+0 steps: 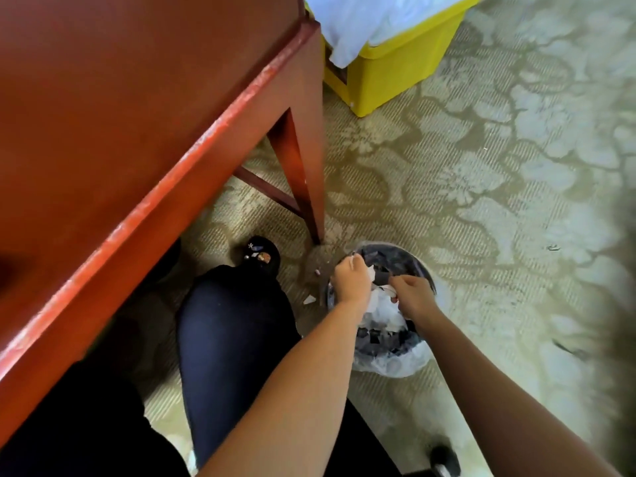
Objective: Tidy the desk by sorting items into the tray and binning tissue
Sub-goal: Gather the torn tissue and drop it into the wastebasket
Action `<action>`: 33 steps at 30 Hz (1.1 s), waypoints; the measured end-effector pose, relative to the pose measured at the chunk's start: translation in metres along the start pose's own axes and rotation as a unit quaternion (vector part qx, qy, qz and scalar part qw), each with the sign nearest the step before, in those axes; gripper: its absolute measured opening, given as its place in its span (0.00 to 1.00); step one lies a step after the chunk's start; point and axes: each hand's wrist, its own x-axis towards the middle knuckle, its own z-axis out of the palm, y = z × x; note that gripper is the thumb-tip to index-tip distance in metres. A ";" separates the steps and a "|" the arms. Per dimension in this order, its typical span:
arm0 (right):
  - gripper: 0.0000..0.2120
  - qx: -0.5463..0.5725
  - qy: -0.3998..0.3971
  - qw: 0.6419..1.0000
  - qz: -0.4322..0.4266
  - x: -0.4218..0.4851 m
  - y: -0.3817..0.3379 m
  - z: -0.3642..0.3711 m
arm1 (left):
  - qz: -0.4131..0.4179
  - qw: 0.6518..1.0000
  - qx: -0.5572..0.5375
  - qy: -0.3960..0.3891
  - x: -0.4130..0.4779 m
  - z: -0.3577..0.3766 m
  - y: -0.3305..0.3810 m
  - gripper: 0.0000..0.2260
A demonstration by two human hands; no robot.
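Observation:
A small round bin (418,261) lined with a clear plastic bag stands on the carpet right of the desk leg. White crumpled tissue (385,304) lies inside it. My left hand (349,280) reaches over the bin's left rim, its fingers closed on a bit of white tissue. My right hand (414,296) is over the bin's middle, fingers pinched on the white tissue. The desk's tray is out of view.
The red-brown wooden desk (120,108) fills the upper left, its leg (306,187) standing just left of the bin. A yellow box (395,70) with a white bag sits behind. A small white scrap (309,299) lies on the patterned carpet. My knee is below the desk edge.

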 end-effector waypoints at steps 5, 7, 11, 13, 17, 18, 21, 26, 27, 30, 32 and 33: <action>0.16 -0.042 -0.006 0.999 0.022 0.009 0.006 0.002 | -0.063 0.985 0.100 -0.123 0.009 -0.001 -0.004 0.19; 0.13 -0.054 -0.020 0.998 0.033 0.009 0.006 0.001 | -0.087 0.971 0.159 -0.159 0.009 -0.003 -0.001 0.20; 0.17 -0.064 -0.064 0.995 0.045 0.007 0.007 -0.003 | -0.085 0.956 0.205 -0.192 0.003 -0.009 0.006 0.20; 0.17 -0.071 -0.069 0.994 0.044 0.004 0.003 -0.006 | -0.047 0.947 0.245 -0.202 -0.003 -0.015 0.006 0.21; 0.12 -0.084 -0.081 0.993 0.018 -0.008 -0.016 -0.016 | 0.047 0.903 0.362 -0.227 -0.012 -0.036 0.011 0.15; 0.13 -0.087 -0.087 0.992 0.004 -0.011 -0.022 -0.018 | 0.057 0.887 0.388 -0.241 -0.016 -0.044 0.016 0.13; 0.18 -0.120 -0.109 0.986 -0.050 -0.024 -0.044 -0.022 | 0.097 0.843 0.458 -0.265 -0.033 -0.070 0.039 0.17; 0.14 -0.217 -0.138 0.954 -0.154 -0.064 -0.093 -0.030 | 0.189 0.782 0.542 -0.244 -0.075 -0.128 0.079 0.17; 0.12 -0.240 -0.140 0.944 -0.175 -0.074 -0.104 -0.032 | 0.206 0.775 0.548 -0.236 -0.084 -0.140 0.085 0.16; 0.11 -0.307 -0.141 0.907 -0.253 -0.112 -0.146 -0.035 | 0.243 0.761 0.565 -0.208 -0.121 -0.185 0.106 0.13; 0.10 -0.321 -0.152 0.890 -0.284 -0.140 -0.175 -0.035 | 0.251 0.752 0.577 -0.196 -0.153 -0.212 0.122 0.14; 0.09 -0.329 -0.157 0.880 -0.304 -0.157 -0.190 -0.034 | 0.257 0.753 0.576 -0.186 -0.172 -0.229 0.131 0.15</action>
